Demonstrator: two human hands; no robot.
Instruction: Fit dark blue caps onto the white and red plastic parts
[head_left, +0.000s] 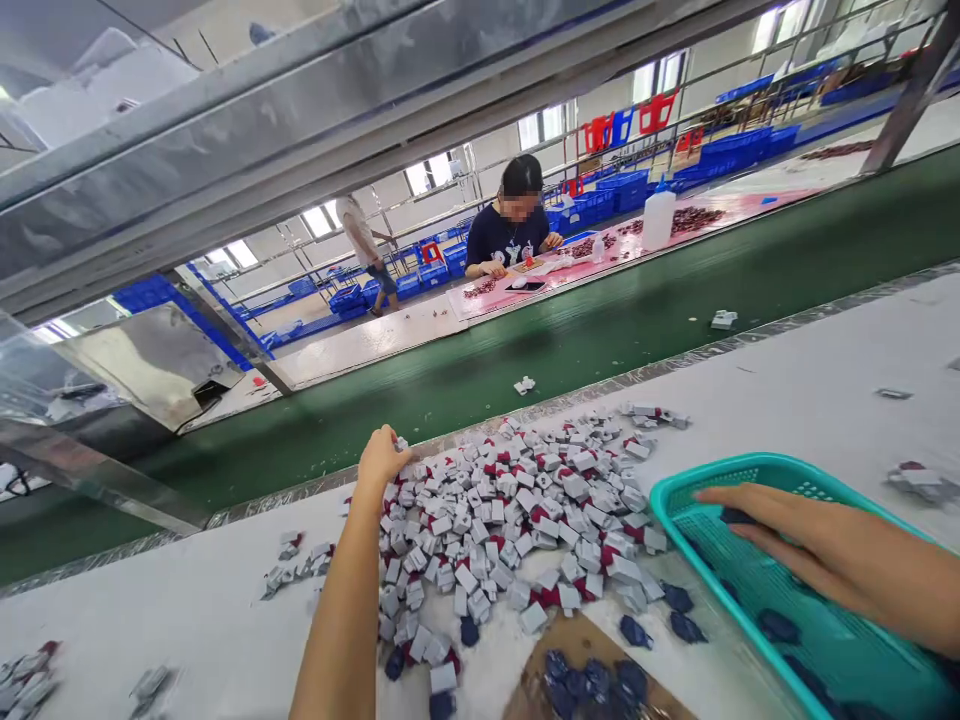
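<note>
A large heap of small grey-white parts with dark red ends covers the white bench. My left hand reaches its far edge, fingers bunched on a small grey part. My right hand lies over a teal plastic mesh basket, a dark blue piece pinched between finger and thumb. More dark blue pieces lie in the basket. Others rest on the bench by the heap, and a cluster sits on a brown cardboard sheet.
Small scattered clumps of parts lie on the bench. A green conveyor belt runs beyond it, with a metal beam overhead. A seated co-worker sorts parts at the far bench. Another person stands behind, near blue crates.
</note>
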